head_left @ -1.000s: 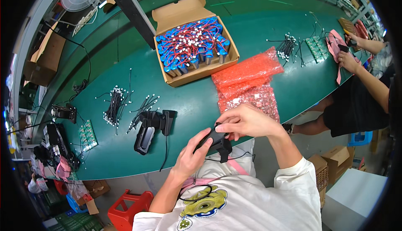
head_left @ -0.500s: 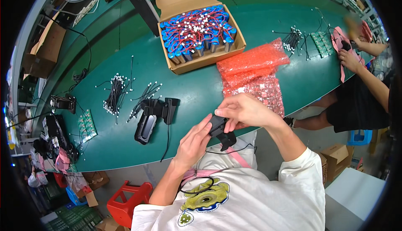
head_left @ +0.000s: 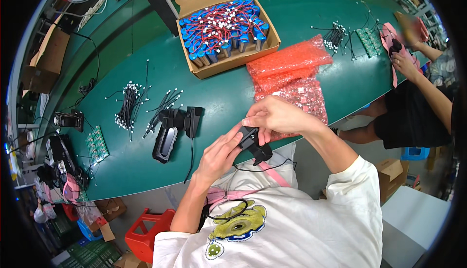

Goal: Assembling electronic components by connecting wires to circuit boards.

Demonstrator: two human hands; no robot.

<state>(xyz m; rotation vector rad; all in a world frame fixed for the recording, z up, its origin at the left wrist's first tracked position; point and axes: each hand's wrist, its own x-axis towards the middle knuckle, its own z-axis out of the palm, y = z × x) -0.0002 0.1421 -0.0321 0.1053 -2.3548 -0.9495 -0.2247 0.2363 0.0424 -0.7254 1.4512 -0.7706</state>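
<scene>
At the table's near edge I hold a small black plastic device [head_left: 249, 137] with a curved bracket-like part and a thin black cable hanging from it. My left hand [head_left: 219, 155] grips it from the left, its fingers laid along the side. My right hand [head_left: 278, 116] is closed at its upper end, thumb and forefinger pinched together; whether something small sits in that pinch is hidden. On the table to the left lies a larger black device [head_left: 168, 141] with an oval recess, a hinged-looking arm and its own cable.
Behind stands an open cardboard box [head_left: 233, 65] of blue battery packs with red wires. Red bubble wrap [head_left: 292, 64] lies right of it. Bundles of black cables [head_left: 127, 107] and green circuit boards [head_left: 97, 145] are at left. Another person's hand [head_left: 404, 64] works at far right.
The view has shifted slightly, so the table things sit a little higher and further left. My right hand's fingers have moved slightly on the black device; both hands stay on it.
</scene>
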